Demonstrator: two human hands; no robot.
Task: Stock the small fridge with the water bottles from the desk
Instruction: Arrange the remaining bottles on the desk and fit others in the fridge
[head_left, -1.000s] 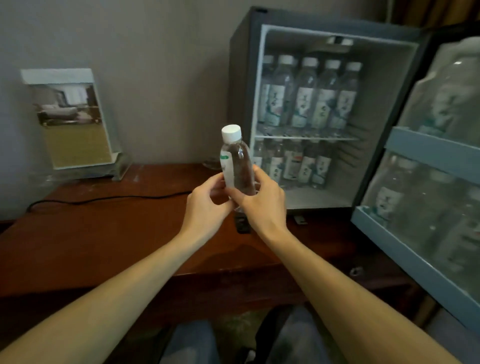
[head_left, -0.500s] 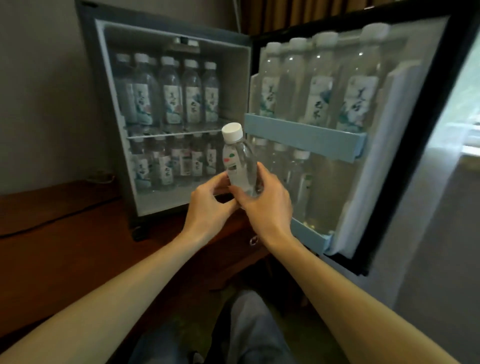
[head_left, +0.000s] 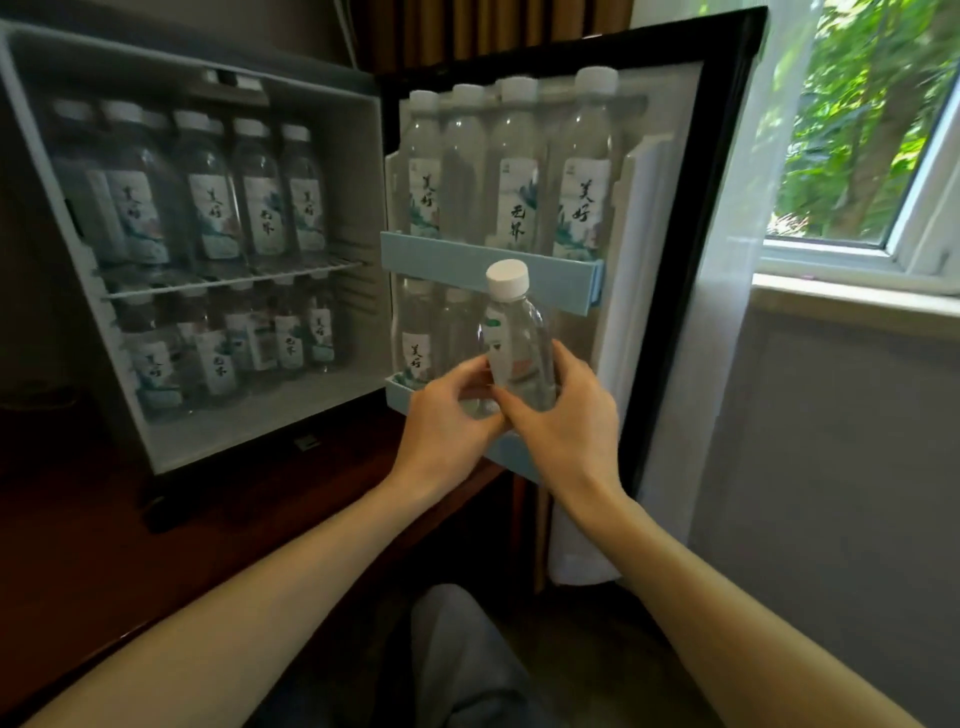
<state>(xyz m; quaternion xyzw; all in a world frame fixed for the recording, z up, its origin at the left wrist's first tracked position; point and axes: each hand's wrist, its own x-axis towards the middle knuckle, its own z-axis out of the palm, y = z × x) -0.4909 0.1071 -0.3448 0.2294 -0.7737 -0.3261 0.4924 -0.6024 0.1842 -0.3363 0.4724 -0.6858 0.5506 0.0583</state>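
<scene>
- Risk, clearance: the water bottle (head_left: 517, 348) is upright with its white cap level with the upper door rack (head_left: 452, 260). If lifted as it goes in, the cap would likely knock the underside of that rack.
- Risk, crowding: the lower door rack (head_left: 402, 389) already holds bottles (head_left: 418, 332) at its left end. A sideways entry could push them over or jam the new one against them. How much room is left at the right end is hidden behind the hands.
- Risk, grip: both hands hold low on the body, so the tall upper part is unsupported. Smooth clear plastic could slip or tilt if one hand lets go early.
- Risk, door: the fridge door (head_left: 722, 130) stands open and free. A hard push into the rack would probably swing it farther right.
- Left hand (head_left: 447, 415): fingers curled in a narrow hold, tips pinching the bottle's lower left side near its base.
- Right hand (head_left: 563, 415): fingers and thumb wrapped round the bottle's lower right side, carrying most of it.
- Bottle position: between the two hands, touching both, in the air just in front of the lower door rack and not yet resting in it.
- Setting: the fridge (head_left: 270, 415) sits on the counter (head_left: 208, 519), to the left of the hands, with both inner shelves lined with bottles. The upper door rack carries four bottles (head_left: 514, 171).
</scene>
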